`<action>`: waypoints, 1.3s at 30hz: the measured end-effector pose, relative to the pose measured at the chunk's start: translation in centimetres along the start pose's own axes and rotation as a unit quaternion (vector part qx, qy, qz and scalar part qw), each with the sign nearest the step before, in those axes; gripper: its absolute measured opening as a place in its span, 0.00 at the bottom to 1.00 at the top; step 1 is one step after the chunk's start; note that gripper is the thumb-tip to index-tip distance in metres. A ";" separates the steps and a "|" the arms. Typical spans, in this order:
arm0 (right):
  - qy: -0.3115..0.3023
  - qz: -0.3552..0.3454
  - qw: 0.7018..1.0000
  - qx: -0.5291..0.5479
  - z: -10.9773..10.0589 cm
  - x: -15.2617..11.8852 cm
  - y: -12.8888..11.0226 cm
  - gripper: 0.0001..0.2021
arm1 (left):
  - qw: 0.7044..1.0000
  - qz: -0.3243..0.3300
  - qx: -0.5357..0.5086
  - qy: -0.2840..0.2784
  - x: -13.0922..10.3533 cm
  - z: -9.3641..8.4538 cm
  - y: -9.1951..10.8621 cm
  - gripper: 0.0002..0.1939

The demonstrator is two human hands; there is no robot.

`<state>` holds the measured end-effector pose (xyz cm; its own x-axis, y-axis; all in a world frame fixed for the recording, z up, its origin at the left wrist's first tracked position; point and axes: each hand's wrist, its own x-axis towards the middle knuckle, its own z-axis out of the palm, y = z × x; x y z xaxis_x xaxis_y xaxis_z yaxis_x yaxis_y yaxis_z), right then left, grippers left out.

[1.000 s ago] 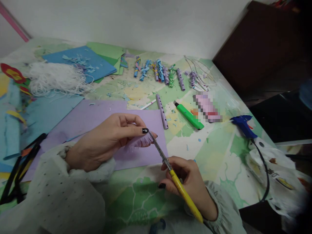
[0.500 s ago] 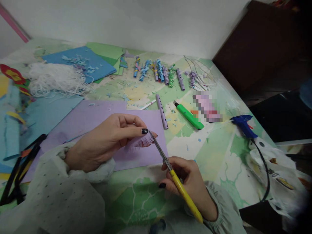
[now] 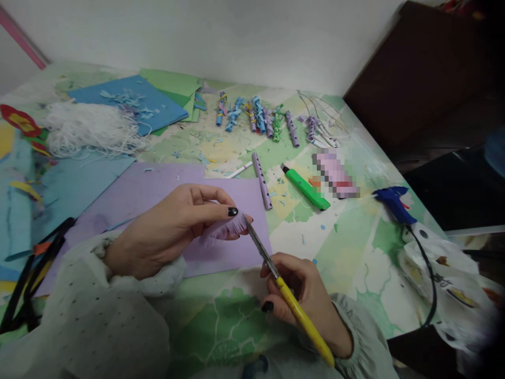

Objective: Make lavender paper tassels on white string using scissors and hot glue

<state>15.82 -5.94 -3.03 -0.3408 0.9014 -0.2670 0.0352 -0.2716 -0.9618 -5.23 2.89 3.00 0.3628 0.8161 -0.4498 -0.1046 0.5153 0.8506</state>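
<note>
Between the thumb and fingers of my left hand [image 3: 179, 226] is a fringed purple paper strip [image 3: 224, 229], its fine cuts hanging downward. My right hand [image 3: 303, 289] is closed on yellow-handled scissors [image 3: 300, 316]. The scissor tips are by the strip's right end, close to my left fingertips. Beneath my left hand lies a large purple sheet [image 3: 236, 258]. A purple paper tube with dark spots [image 3: 262, 180] rests at the sheet's upper right, and a green utility knife [image 3: 305, 188] lies to the right of it.
Several decorated paper tubes [image 3: 258, 114] line the back. White string [image 3: 92, 129], a blue sheet with scraps [image 3: 158, 113] and light blue paper [image 3: 90, 181] lie at left. A blue glue gun [image 3: 396, 203] and a plastic bag [image 3: 450, 289] are at right.
The scissors and my right thumb have shifted slightly downward and to the right. The scissor tips are a little farther from my left thumb. My left hand has barely moved.
</note>
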 end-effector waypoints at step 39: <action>0.038 -0.008 0.999 -0.036 0.3 0.1 0.1 0.14 | 0.999 0.019 0.025 0.007 0.2 0.1 -0.4 0.04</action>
<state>15.56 -5.98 -3.12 -0.2699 0.9293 -0.2520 0.0980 -0.2338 -0.9673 -5.06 2.81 2.60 0.3458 0.8385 -0.4212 -0.0709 0.4710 0.8793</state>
